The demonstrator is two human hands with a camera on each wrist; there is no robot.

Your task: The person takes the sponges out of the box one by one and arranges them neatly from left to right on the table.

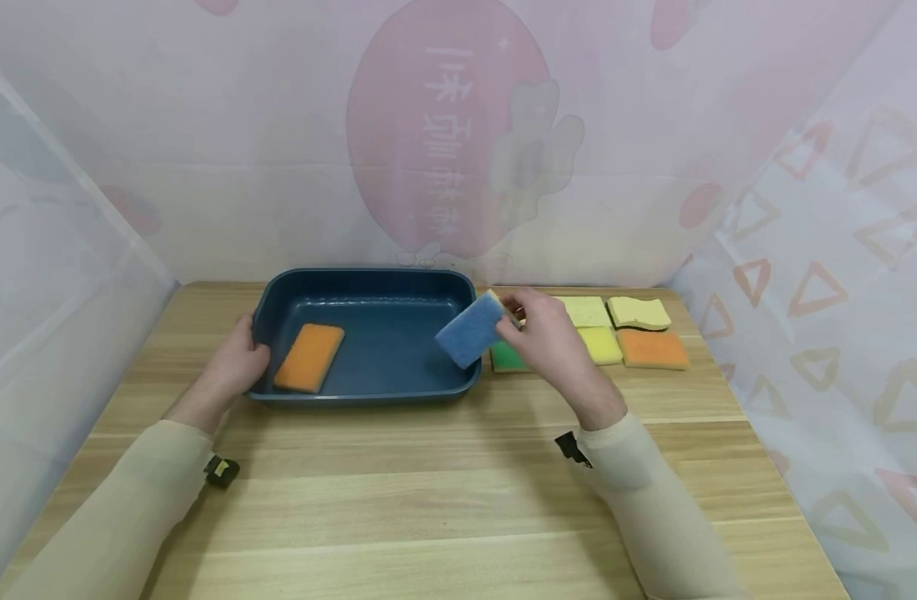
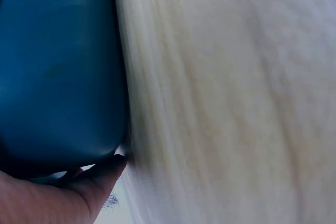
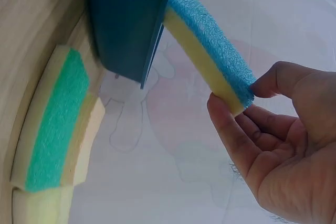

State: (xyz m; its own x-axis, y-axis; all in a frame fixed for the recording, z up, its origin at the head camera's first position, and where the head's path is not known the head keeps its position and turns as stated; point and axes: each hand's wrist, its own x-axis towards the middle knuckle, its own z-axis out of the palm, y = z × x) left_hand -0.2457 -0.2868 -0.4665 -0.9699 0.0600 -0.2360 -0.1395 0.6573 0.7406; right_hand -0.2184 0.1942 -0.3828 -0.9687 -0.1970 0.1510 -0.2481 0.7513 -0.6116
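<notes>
My right hand [image 1: 544,333] pinches a blue-and-yellow sponge [image 1: 471,330] by one end between thumb and fingertips. The sponge tilts over the right rim of a dark blue rectangular pan [image 1: 391,397]. Its blue scouring face [image 3: 218,51] and yellow foam side both show in the right wrist view. At the pan's other end, my left hand [image 1: 237,360] grips the left wall, with the thumb [image 2: 107,179] along its outside in the left wrist view. An orange sponge [image 1: 309,357] lies slanted inside the pan, toward the left.
Right of the pan lie several sponges: a green one [image 1: 508,358] partly behind my right hand, a yellow one [image 1: 601,345], pale yellow ones [image 1: 584,312] [image 1: 638,312] and an orange one [image 1: 653,349]. A printed cloth wall [image 1: 278,192] stands behind the wooden table [image 1: 428,500].
</notes>
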